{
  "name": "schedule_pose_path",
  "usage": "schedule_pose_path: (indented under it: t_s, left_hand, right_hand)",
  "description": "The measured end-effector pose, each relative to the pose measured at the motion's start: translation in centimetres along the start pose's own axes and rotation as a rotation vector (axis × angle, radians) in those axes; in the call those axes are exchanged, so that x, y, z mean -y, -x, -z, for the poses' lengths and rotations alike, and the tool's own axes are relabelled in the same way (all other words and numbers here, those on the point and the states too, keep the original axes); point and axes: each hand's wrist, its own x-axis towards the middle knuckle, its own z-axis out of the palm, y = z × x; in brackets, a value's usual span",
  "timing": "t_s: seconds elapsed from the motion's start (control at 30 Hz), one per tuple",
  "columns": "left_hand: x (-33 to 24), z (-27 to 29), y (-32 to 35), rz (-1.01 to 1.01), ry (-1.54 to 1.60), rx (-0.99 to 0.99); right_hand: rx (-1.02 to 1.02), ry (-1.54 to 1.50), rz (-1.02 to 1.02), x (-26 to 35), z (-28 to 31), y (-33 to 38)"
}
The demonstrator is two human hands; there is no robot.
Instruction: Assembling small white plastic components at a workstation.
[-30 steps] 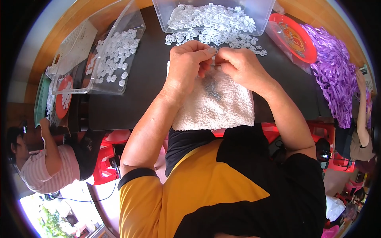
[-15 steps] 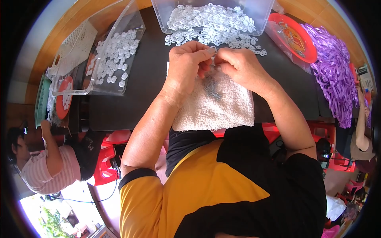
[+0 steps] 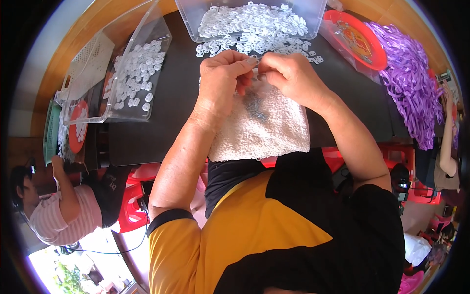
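Head view: we see the dark table [image 3: 142,139], the clear bin [image 3: 187,22] with loose white pieces, and a cream towel [image 3: 274,137] below the person's 2 hands. The grey metal heap [image 3: 255,109] lies on the towel, bodyward of the fingertips, slanting from upper left to lower right, nearer the left hand [image 3: 215,76] than the right hand [image 3: 296,76]. Left thumb and index finger meet, apparently on a small pale piece, mostly hidden; the right fingers curl in beside them, and we cannot tell whether they grip anything.
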Motion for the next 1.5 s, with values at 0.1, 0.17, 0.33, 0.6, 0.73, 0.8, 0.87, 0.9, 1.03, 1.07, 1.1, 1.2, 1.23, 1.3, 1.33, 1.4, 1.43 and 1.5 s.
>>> schedule_pose_path:
  t_s: [0.1,0.17,0.33,0.6,0.73,0.8,0.87,0.9,1.03,1.07,1.1,1.2,1.23,1.3,1.33,1.4,1.43,1.5]
  left_hand:
    - [0.2,0.1,-0.1,-0.004,-0.004,0.011]
    - [0.2,0.1,-0.1,-0.008,-0.011,0.009]
    - [0.3,0.1,-0.2,-0.019,-0.043,0.015]
    - [0.3,-0.2,0.0,-0.041,-0.025,0.041]
    - [0.4,-0.2,0.0,-0.048,-0.044,0.044]
    - [0.5,-0.2,0.0,-0.049,-0.049,0.040]
    - [0.4,-0.3,0.1,-0.052,-0.060,0.044]
    - [0.3,-0.4,0.2,-0.057,-0.071,0.048]
    - [0.3,-0.5,0.2,-0.078,-0.086,0.059]
    - [0.4,-0.5,0.2,-0.079,-0.077,0.064]
    - [0.4,-0.5,0.2,-0.080,-0.067,0.069]
    - [0.6,-0.6,0.2,-0.090,-0.164,0.070]
    - [0.8,-0.6,0.2,-0.090,-0.163,0.072]
    - [0.8,-0.4,0.1,-0.057,-0.154,0.062]
    - [0.8,-0.5,0.0,-0.063,-0.153,0.062]
    - [0.8,-0.4,-0.1,-0.077,-0.016,0.066]
    - [0.7,-0.4,0.0,-0.083,-0.012,0.065]
    - [0.3,-0.4,0.0,-0.086,-0.022,0.019]
  right_hand:
    - [-0.070,-0.022,-0.029,-0.4,0.1,-0.1]
    - [-0.113,-0.051,-0.043,-0.4,0.2,-0.1]
    - [-0.136,-0.218,-0.130,-0.1,0.4,-0.2]
    - [-0.130,-0.271,-0.159,0.0,0.7,-0.3]
    - [-0.136,-0.291,-0.175,0.1,0.7,-0.4]
    - [-0.142,-0.303,-0.173,0.1,0.7,-0.3]
    - [-0.148,-0.315,-0.174,0.0,0.7,-0.3]
    - [-0.142,-0.318,-0.171,0.0,0.8,-0.3]
    - [-0.137,-0.315,-0.155,0.0,1.0,-0.3]
    - [-0.138,-0.315,-0.156,0.0,0.9,-0.3]
    - [-0.128,-0.324,-0.147,0.0,0.8,-0.2]
    - [-0.100,-0.321,-0.149,-0.1,0.3,-0.2]
    - [-0.080,-0.310,-0.159,-0.2,0.0,-0.1]
    - [-0.081,-0.303,-0.155,-0.4,-0.1,-0.1]
    - [-0.084,-0.345,-0.180,-0.3,0.0,-0.2]
    - [-0.086,-0.383,-0.203,0.0,0.1,-0.2]
    - [-0.103,-0.443,-0.229,0.2,0.1,-0.3]
    - [-0.115,-0.496,-0.245,0.2,0.2,-0.6]
